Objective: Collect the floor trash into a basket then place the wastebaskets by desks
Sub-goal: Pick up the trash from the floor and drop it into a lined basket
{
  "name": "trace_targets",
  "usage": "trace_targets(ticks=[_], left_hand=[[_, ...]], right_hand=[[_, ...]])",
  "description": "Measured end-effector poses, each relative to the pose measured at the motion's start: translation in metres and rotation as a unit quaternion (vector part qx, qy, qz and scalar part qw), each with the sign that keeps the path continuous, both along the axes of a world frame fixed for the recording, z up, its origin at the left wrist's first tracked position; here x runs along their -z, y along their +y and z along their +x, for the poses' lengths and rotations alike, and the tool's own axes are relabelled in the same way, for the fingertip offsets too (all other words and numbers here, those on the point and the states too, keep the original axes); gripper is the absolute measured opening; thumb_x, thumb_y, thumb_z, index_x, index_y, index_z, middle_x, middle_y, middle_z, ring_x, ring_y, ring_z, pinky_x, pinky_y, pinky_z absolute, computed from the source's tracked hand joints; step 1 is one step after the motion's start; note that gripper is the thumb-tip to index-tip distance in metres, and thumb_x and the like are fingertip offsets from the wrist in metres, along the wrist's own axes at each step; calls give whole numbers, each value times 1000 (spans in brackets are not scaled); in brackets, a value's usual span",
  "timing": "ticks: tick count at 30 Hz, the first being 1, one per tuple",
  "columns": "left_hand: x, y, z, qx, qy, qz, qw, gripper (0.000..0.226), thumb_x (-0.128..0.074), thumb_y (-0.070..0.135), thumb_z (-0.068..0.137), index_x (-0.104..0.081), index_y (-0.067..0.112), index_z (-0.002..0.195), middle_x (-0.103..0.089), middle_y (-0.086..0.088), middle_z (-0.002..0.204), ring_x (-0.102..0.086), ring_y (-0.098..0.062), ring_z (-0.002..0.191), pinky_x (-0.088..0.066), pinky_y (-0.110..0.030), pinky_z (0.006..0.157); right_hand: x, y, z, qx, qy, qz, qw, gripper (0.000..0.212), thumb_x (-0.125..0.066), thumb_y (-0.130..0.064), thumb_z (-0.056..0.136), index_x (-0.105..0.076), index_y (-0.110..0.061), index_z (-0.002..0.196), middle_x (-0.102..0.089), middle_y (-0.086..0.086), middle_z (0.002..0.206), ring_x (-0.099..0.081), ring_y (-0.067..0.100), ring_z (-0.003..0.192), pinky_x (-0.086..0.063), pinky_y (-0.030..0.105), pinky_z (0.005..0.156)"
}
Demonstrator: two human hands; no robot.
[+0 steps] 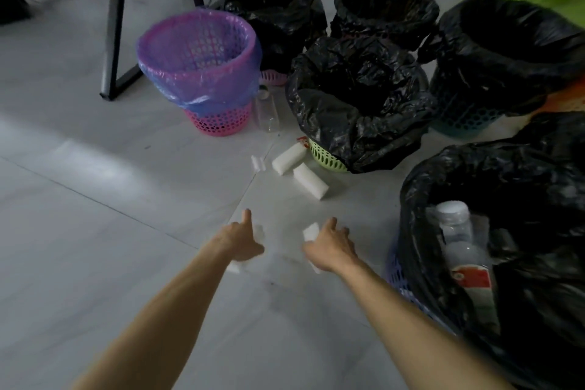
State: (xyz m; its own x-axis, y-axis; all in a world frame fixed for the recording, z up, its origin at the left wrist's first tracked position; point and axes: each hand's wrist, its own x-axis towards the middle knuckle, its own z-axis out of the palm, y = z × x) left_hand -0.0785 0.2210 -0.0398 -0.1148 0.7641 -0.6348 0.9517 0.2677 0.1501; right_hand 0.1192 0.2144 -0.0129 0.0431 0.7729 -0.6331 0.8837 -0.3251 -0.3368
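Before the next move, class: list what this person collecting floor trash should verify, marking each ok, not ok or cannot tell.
1. Left hand grips a white scrap: ok.
2. Right hand grips a second scrap: ok.
3. Nearest basket open, bottles already inside: ok.
4. Floor cleared: not ok; foam blocks and a clear bottle lie there.
5. Grips secure: cannot tell; fingers hidden.

Two white foam blocks [288,158] lie on the floor [126,184] just beside the green basket [326,158]; a clear bottle [267,111] lies between it and the upright pink basket [218,122]. The left hand [243,244] and right hand [332,250] each grip a white scrap [311,230]. The black-lined purple basket [395,275] contains bottles [456,225].
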Motion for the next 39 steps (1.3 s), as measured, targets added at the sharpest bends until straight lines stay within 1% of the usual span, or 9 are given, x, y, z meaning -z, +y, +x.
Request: trace_targets(ticks=[3,6,11,18,22,24,29,33,39], left_hand=[[-54,27,7,-169,-129,96,972,56,-59,36,93,-25,23,136,-55,-20,119,-58,-40,97,-51,-38,61],[-113,47,38,-329,-283,209,876,48,-51,35,95,-32,28,138,-52,-18,120,-57,-34,92,-51,-32,53],[-181,48,124,-318,-422,342,777,42,-50,35,91,-38,32,131,-58,-6,113,-62,-28,95,-56,-38,64],[-206,-1,259,-67,-472,301,826,38,-59,38,95,-39,39,127,-59,5,84,-62,-9,65,-49,-28,53],[-192,-15,303,78,-420,265,864,42,-64,44,91,-33,31,117,-62,-5,77,-62,-25,59,-48,-47,50],[-179,-24,317,148,-367,248,884,43,-62,47,91,-32,28,115,-60,-4,72,-60,-24,57,-45,-43,47],[-151,-35,318,299,-167,333,879,43,-46,58,94,-49,26,123,-63,4,99,-52,-22,109,-47,-37,87],[-139,-32,313,366,-64,412,832,43,-37,61,92,-70,37,107,-62,8,122,-44,-20,124,-35,-40,99],[-130,-30,307,379,-23,299,876,43,-37,59,91,-63,38,117,-51,9,138,-28,-18,139,-20,-47,110]], right_hand=[[-79,24,-4,-77,40,71,994,52,-36,-33,100,-43,-2,142,-53,24,141,-51,39,128,-42,38,99],[-162,40,21,-74,69,234,967,38,-33,-28,103,-59,-9,123,-65,20,123,-57,39,116,-44,40,91],[-219,39,117,35,113,371,921,29,-35,-39,105,-56,-19,107,-63,2,87,-58,24,82,-48,39,70],[-193,15,238,171,18,334,927,34,-53,-46,95,-53,-12,99,-52,0,79,-49,16,65,-36,34,53],[-176,5,285,178,-54,279,942,35,-62,-48,91,-51,-17,105,-55,1,85,-52,20,71,-37,33,55],[-175,0,306,118,-77,216,966,30,-65,-51,88,-58,-22,92,-62,1,83,-58,19,69,-38,31,52],[-173,-4,320,5,-85,108,990,23,-64,-57,87,-76,-38,87,-72,-9,90,-65,14,81,-55,32,70],[-162,-1,319,-3,-81,130,988,15,-66,-37,88,-79,-39,96,-75,-10,99,-68,14,85,-60,36,81],[-148,-4,313,-22,-73,102,992,36,-62,-22,90,-69,-27,125,-66,2,129,-65,22,111,-55,35,92]])
